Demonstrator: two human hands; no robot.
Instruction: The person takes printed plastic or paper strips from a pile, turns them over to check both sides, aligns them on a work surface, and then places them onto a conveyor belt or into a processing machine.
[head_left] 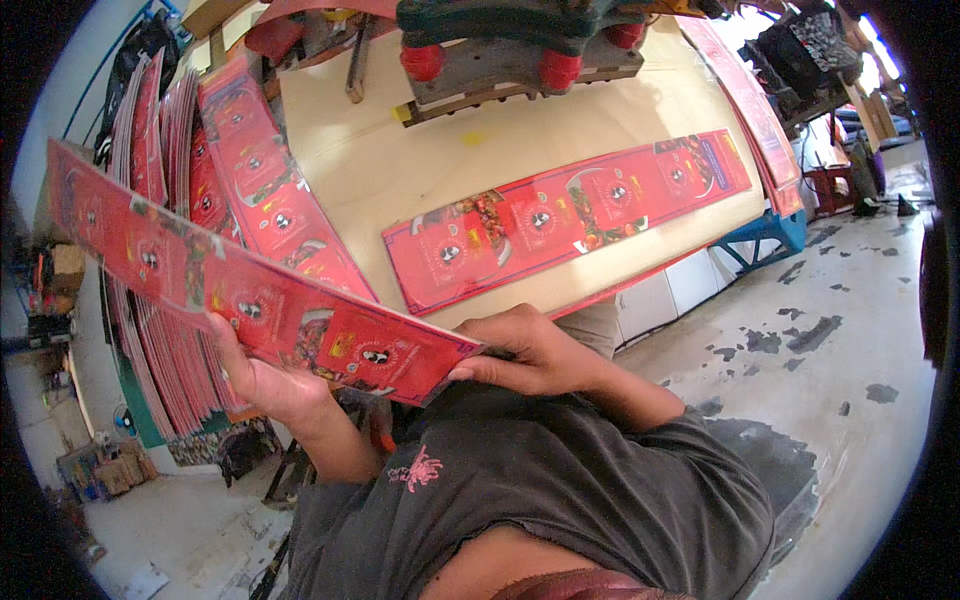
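A long red printed cardboard strip with food pictures slants across in front of me, its far end raised at the left. My left hand supports its lower edge near the middle, with the thumb up against the printed side. My right hand pinches the strip's right end between thumb and fingers. Beyond it, a similar red strip lies flat on the cream-coloured work surface. At the left another red strip rests slanting, partly hidden by the held one.
A dense stack of red strips stands on edge at the left. A dark green machine head with red round parts overhangs the far side of the surface. More red sheets lie along the right edge, above a blue metal bracket.
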